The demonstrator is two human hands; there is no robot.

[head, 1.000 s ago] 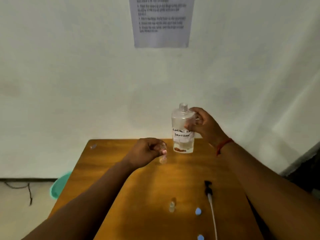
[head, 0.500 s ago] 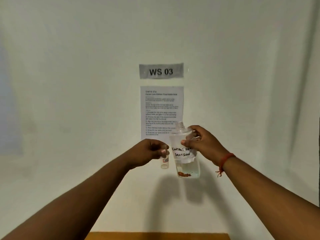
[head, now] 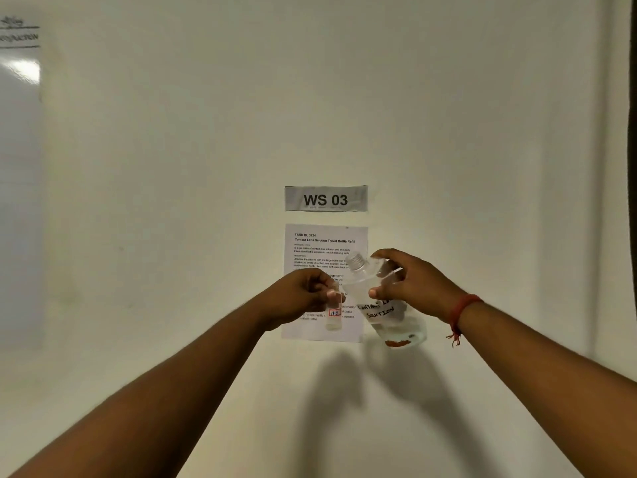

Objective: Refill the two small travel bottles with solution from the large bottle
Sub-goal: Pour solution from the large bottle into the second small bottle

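Note:
My left hand point(head: 303, 296) pinches a small clear travel bottle point(head: 334, 315) near its top; the bottle hangs upright and bears a little red-framed label. My right hand point(head: 410, 288) grips the large clear bottle point(head: 386, 305), which carries a handwritten label and has no cap on its threaded neck. The large bottle tilts with its neck up and to the left, close above the small bottle's mouth. A little liquid and some orange-brown bits lie at its base. Both bottles are held up in front of the wall. The second travel bottle is out of view.
Behind the hands a printed instruction sheet point(head: 324, 250) and a grey "WS 03" sign point(head: 325, 199) are stuck on the pale wall. A whiteboard edge point(head: 20, 167) shows at the far left. The table is out of view.
The view has swung up from the table to the wall. Both hands rose with their bottles, and the large bottle has tipped from upright toward the small bottle.

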